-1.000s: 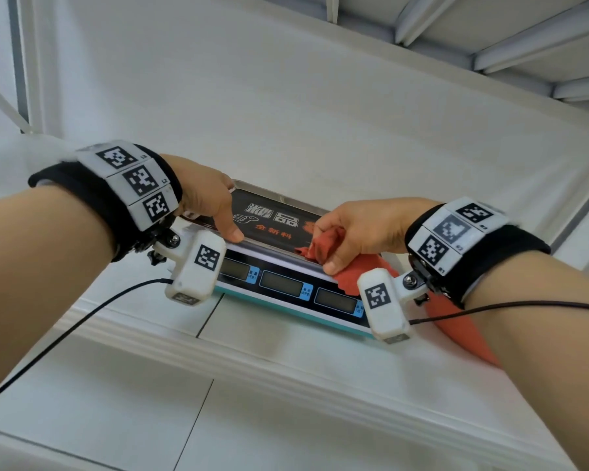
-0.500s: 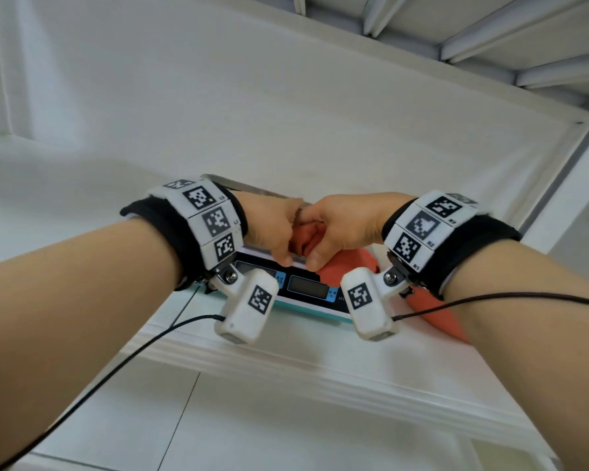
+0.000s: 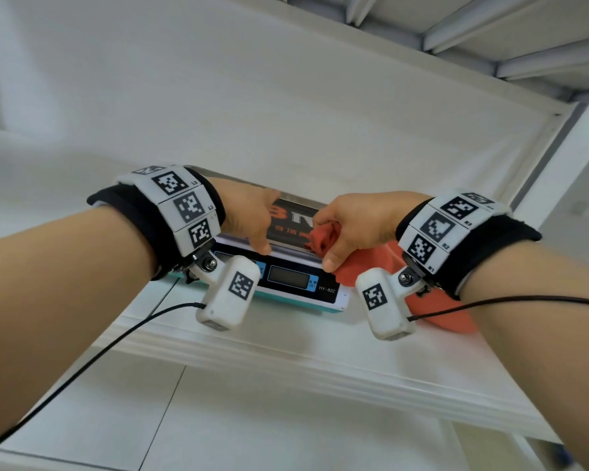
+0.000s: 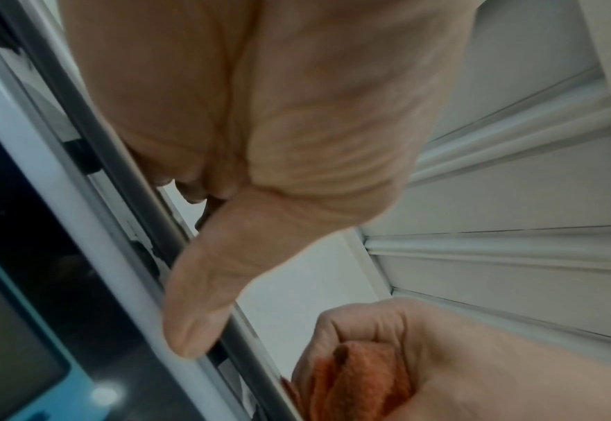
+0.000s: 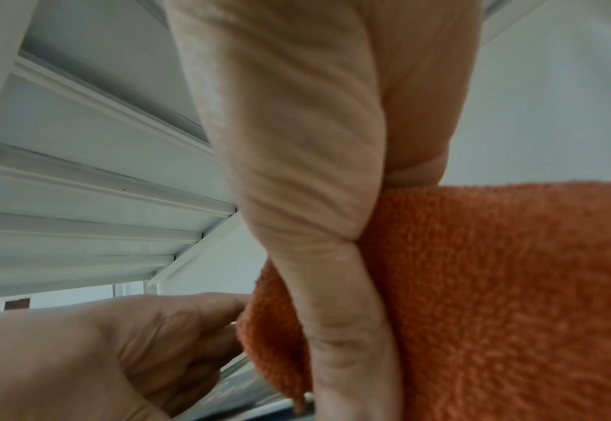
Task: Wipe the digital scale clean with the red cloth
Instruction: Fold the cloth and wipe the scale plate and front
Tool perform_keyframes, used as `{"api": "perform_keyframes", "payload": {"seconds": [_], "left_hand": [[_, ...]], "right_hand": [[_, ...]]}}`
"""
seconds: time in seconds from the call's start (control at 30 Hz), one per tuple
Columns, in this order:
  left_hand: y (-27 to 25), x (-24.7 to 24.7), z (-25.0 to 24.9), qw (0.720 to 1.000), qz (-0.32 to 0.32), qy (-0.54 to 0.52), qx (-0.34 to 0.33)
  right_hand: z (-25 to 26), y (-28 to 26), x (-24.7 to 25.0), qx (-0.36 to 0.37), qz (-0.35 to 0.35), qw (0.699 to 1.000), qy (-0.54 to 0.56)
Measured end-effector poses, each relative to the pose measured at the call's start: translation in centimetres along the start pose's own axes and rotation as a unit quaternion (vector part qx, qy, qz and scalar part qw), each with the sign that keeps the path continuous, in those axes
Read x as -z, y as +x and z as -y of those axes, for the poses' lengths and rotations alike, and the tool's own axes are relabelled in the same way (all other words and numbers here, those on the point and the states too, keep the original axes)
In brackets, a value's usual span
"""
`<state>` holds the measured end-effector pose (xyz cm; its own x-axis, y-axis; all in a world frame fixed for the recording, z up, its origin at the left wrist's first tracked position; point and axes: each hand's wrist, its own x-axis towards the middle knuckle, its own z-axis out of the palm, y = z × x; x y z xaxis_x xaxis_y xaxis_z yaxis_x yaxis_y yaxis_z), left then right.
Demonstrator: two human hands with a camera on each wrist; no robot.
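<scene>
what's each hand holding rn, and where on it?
Right hand grips the red cloth by a bunched part. Left hand holds the scale by its platform's front edge.

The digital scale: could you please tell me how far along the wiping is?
Done: the right hand grips the red cloth against the digital scale platform. In hand: wiping near its front edge while the left hand steadies that edge. Left: the display panel; no dirt can be judged.
</scene>
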<state>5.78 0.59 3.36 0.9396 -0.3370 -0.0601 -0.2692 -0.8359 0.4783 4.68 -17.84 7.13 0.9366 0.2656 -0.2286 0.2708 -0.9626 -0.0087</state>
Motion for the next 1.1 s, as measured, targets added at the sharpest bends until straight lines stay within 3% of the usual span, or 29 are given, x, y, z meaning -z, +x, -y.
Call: {"api": "perform_keyframes", "payload": {"seconds": [0.23,0.47,0.73,0.97,1.1], "left_hand": [[0.6,-1.0,-2.1,0.998,0.023,-0.036,-0.044],[1.7,-1.8,-2.6,0.998,0.012,-0.032,-0.049],[2.1,-1.8,-2.2,0.998,0.007,-0.054,-0.039],[2.1,-1.8,-2.0,0.996,0.020,-0.065,-0.049],[2.0,-1.7,-1.9,0.998,0.012,-0.039,-0.052]], "right_hand": [[0.2,-0.1,-0.5,0.033,-0.019,0.998,0.042],[-0.8,-0.6,-0.5,0.008,-0.034,0.999,0.014],[-1.3,-1.5,-0.6,-0.008,-0.015,0.998,-0.055],[-1.0,-1.6,-1.2,0.026,-0.049,0.986,-0.159],[-1.0,-1.5,-1.5,0.035,-0.064,0.983,-0.166]]}}
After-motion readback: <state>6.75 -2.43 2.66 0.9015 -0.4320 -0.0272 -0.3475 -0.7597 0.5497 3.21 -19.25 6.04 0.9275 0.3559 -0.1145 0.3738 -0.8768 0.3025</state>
